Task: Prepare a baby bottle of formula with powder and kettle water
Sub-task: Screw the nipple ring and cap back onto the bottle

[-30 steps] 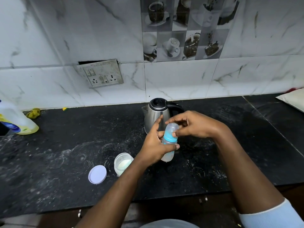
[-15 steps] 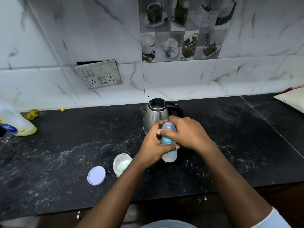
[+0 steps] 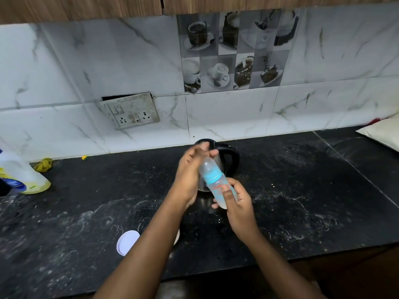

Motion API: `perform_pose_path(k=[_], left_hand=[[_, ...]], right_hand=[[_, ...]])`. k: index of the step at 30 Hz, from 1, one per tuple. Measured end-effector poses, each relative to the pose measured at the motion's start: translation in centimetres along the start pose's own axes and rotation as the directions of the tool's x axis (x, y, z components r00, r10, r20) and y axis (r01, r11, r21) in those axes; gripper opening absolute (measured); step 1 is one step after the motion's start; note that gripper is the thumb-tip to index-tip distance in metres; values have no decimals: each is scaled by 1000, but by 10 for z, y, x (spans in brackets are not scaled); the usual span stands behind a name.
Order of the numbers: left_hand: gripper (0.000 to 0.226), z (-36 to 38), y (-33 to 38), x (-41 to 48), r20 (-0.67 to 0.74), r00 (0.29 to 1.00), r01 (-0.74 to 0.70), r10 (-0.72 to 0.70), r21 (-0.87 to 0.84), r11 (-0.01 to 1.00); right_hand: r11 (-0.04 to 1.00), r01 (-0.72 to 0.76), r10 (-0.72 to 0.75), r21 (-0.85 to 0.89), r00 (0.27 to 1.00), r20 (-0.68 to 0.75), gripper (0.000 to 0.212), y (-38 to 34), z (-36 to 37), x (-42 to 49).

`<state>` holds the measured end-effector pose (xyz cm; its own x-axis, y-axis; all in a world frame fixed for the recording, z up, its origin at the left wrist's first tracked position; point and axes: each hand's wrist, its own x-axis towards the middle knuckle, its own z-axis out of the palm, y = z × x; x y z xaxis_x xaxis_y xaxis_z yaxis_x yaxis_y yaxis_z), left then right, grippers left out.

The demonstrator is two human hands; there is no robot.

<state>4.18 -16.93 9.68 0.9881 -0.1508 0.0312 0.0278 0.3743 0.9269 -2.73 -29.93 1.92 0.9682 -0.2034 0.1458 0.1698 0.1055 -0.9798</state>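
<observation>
At the worktop's (image 3: 90, 190) left edge stands a white-and-yellow plastic bottle (image 3: 20, 175), with a crumpled yellow-green cloth (image 3: 43, 164) just beside it at the back edge. A pale pack (image 3: 382, 132) lies at the right edge. On the wall above, a grimy socket plate (image 3: 131, 111) sits tilted, left of a coffee-cup tile (image 3: 233, 52).

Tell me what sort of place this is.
Most likely a home kitchen: a dark stone counter, a tiled backsplash with coffee-cup pictures, an electric kettle and a wall socket.

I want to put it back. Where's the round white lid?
In the head view, the white lid lies flat on the black counter near its front edge, just left of the left forearm.
</observation>
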Motion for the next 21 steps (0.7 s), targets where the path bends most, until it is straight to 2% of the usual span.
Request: perform_pose_path(k=[2, 4, 6, 8, 10, 13, 15, 16, 17, 18, 19, 21], left_hand=[[38, 10, 12, 10, -111, 991, 59, -79, -171, 983], [40, 19, 17, 16, -148, 978, 116, -149, -214, 970], [38, 25, 16, 19, -157, 976, 116, -150, -209, 971], [37, 26, 16, 19, -139, 981, 103, -133, -208, 973], [38, 25, 16, 19, -110, 985, 104, -130, -214, 971], [36, 24, 16, 18, -71, 991, 95, -114, -234, 968], [35, 23, 17, 17, -51, 993, 90, -105, -242, 966], [34, 23, 18, 16, -38, 994, 90, -102, -237, 967], [34, 24, 19, 16, -20, 995, 92, -99, -224, 970], [34, 24, 19, 17, 2, 995, 95, -97, -206, 974], [34, 25, 18, 17, 28, 995, 101, -98, -185, 977], [33, 28, 16, 17, 82, 990, 124, -113, -138, 983]], right_hand=[[985, 123, -128, -121, 991, -30, 28, 2, 1, -3], [943, 232, -249, -238, 968, -43, 27, 3, 2, -3], [913, 299, -326, -278, 944, -54, 21, -4, 3, -2], [925, 299, -321, -236, 945, -62, 15, -14, 5, -3], [957, 245, -261, -155, 961, -92, 23, -21, 8, -4], [996, 81, -77, 24, 991, -110, 41, -32, 11, -5], [979, -113, 124, 170, 991, -54, 48, -38, 10, -3], [938, -243, 247, 245, 969, 16, 50, -41, 7, -1], [865, -392, 369, 314, 920, 133, 53, -43, 4, 2], [758, -541, 463, 364, 840, 284, 57, -44, 1, 4], [639, -660, 505, 394, 747, 432, 60, -43, -2, 6], [444, -792, 479, 418, 604, 637, 60, -35, -7, 7]])
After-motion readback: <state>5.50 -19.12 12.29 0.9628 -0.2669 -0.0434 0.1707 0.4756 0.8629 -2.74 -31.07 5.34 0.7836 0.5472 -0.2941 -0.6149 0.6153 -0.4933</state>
